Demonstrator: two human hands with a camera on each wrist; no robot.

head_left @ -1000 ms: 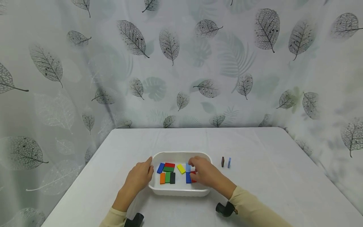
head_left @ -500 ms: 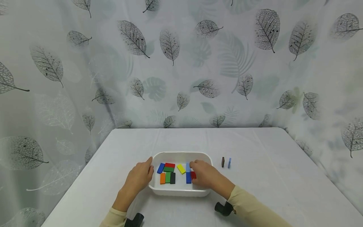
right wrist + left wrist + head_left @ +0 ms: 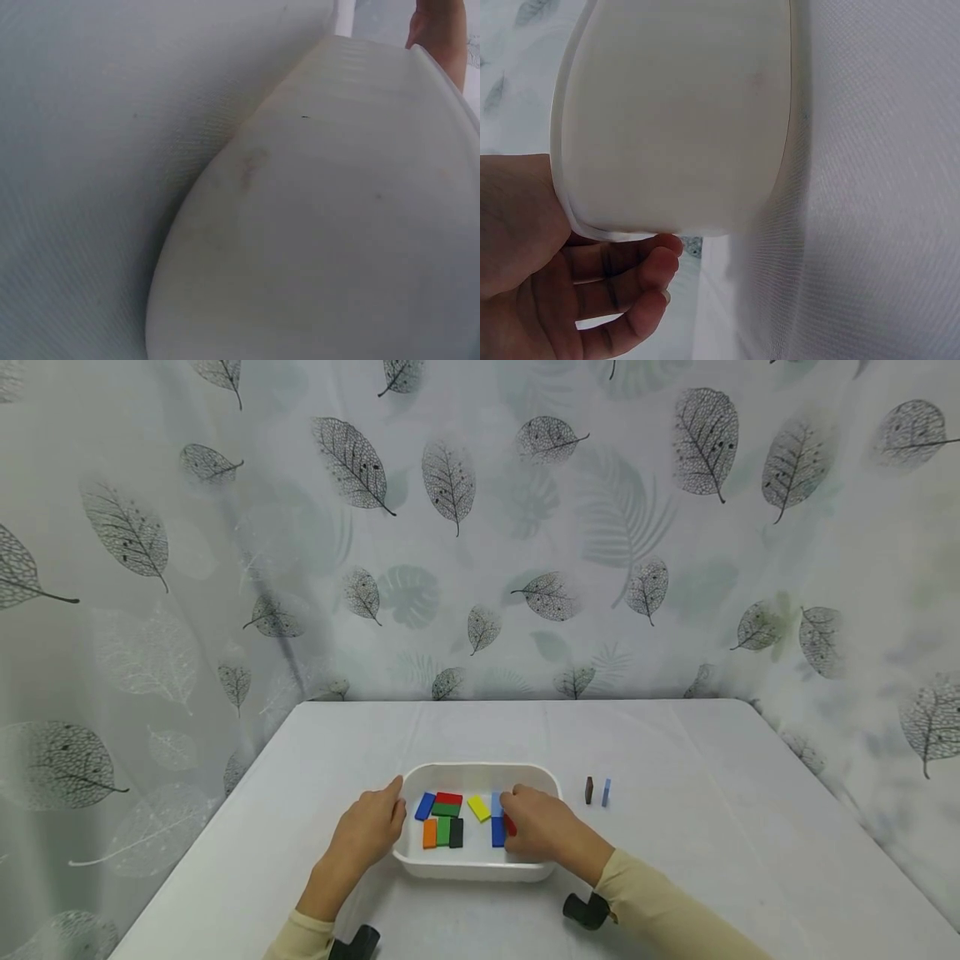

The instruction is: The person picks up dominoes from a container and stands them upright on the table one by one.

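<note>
In the head view, a white plastic tray (image 3: 480,870) holds several small coloured blocks. My left hand (image 3: 366,827) grips its left rim; in the left wrist view, that hand (image 3: 562,285) has its fingers bent beside the outer wall. Inside the tray's right half, my right hand (image 3: 542,823) pinches a red block (image 3: 511,826), which tilts and is partly covered by the fingers. Just left of it lie a dark blue block (image 3: 498,832) and a light blue block (image 3: 497,804). The right wrist view shows the tray's outer wall (image 3: 322,225), which hides the right hand.
A yellow block (image 3: 479,808) lies mid-tray. Towards the left are blue (image 3: 425,806), red (image 3: 449,797), green (image 3: 444,831), orange (image 3: 430,833) and black (image 3: 456,832) blocks. On the white table (image 3: 675,860), a brown block (image 3: 588,790) and a light blue block (image 3: 606,792) stand upright right of the tray.
My right hand has closed its fingers on the red block, which was lying flat beside the dark blue one and now tilts. The left hand stays at the rim.
</note>
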